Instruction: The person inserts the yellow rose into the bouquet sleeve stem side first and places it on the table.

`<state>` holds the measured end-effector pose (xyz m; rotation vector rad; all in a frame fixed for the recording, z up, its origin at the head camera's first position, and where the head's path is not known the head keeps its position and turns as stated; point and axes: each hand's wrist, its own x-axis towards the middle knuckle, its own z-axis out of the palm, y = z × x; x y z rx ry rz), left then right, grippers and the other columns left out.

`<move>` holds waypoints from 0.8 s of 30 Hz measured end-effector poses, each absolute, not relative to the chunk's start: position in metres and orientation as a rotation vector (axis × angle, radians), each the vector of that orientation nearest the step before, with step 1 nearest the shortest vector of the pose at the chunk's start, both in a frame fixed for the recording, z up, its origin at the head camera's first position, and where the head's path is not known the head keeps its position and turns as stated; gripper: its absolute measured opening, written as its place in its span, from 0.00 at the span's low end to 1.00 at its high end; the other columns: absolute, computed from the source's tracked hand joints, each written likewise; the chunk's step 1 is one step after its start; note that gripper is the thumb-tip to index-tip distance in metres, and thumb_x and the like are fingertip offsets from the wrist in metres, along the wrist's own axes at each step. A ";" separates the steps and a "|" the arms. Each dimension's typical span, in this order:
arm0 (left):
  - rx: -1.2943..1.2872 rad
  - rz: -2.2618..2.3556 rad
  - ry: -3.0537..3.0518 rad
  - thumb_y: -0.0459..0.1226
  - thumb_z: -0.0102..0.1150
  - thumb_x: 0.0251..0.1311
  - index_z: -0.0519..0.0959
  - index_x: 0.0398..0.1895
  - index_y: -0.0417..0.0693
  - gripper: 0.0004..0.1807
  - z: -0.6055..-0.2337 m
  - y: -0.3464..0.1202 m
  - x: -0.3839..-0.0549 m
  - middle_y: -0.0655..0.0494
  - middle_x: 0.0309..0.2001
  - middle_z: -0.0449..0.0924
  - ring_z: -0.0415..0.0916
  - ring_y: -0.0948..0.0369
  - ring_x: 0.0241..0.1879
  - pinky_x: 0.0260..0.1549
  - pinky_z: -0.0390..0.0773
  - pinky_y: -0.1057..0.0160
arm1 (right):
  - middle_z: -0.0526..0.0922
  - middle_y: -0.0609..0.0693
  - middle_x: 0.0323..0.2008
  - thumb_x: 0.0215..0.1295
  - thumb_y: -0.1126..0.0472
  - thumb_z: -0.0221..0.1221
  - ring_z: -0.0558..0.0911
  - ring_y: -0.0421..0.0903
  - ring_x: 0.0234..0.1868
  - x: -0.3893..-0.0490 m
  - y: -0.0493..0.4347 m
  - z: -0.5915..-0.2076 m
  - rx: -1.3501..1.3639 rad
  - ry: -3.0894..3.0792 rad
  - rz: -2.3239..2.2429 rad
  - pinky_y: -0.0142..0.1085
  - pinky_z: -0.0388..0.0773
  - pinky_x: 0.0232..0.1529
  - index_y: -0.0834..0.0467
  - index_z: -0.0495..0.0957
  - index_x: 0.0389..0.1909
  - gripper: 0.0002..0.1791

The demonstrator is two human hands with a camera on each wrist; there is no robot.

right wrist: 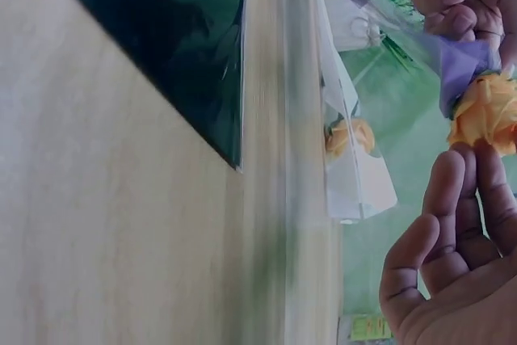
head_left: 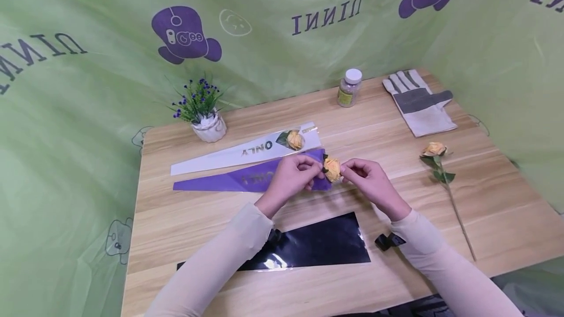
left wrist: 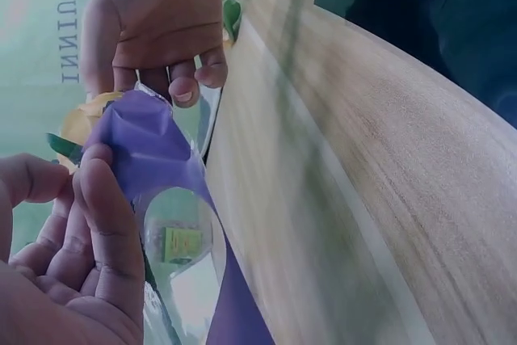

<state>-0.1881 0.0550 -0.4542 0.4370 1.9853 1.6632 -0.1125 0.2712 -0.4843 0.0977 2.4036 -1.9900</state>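
Observation:
A yellow-orange artificial rose (head_left: 332,168) pokes out of the wide end of a purple flower sleeve (head_left: 229,180). My left hand (head_left: 294,176) pinches the sleeve's edge close beside the bloom, where a green leaf (left wrist: 65,148) sticks out by the thumb. From the other side, my right hand (head_left: 371,182) holds the rose's outer petals at its fingertips; its thumb is partly hidden. The right wrist view shows those fingertips against the bloom (right wrist: 486,115). Behind the purple sleeve lies a white sleeve (head_left: 220,155) with another rose (head_left: 294,140) inside.
A black sleeve (head_left: 321,241) lies in front of the hands. To the right is a loose long-stemmed rose (head_left: 434,149). Along the back stand a potted plant (head_left: 209,126) and a white-capped jar (head_left: 350,89), with a work glove (head_left: 418,101) at the back right.

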 end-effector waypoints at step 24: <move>0.502 1.627 1.991 0.35 0.64 0.66 0.86 0.36 0.43 0.05 -0.443 0.059 -0.176 0.55 0.28 0.87 0.82 0.48 0.26 0.32 0.86 0.44 | 0.82 0.53 0.34 0.70 0.64 0.65 0.79 0.43 0.31 -0.115 0.263 -0.486 0.065 2.362 -2.174 0.36 0.79 0.32 0.68 0.79 0.42 0.10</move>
